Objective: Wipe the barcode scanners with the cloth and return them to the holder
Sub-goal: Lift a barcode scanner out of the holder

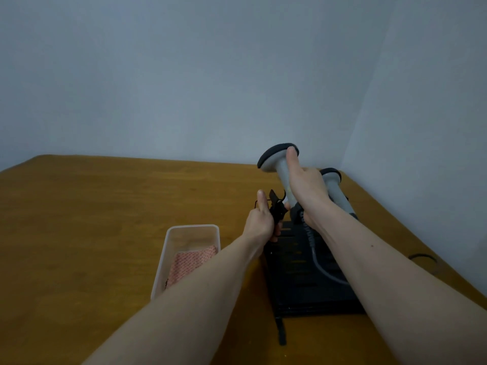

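Observation:
My right hand grips the handle of a grey barcode scanner with a dark head, held upright just above the black holder. Its coiled cable hangs down over the holder's base. A second grey scanner stands behind my right hand, near the table's far right corner. My left hand is closed around the black wire clip at the front of the holder. The pink patterned cloth lies inside a clear plastic tub, left of the holder and partly hidden by my left forearm.
The brown wooden table meets pale walls at the back and right. A round dark cable hole sits near the table's right edge. A black strap trails from the holder toward me.

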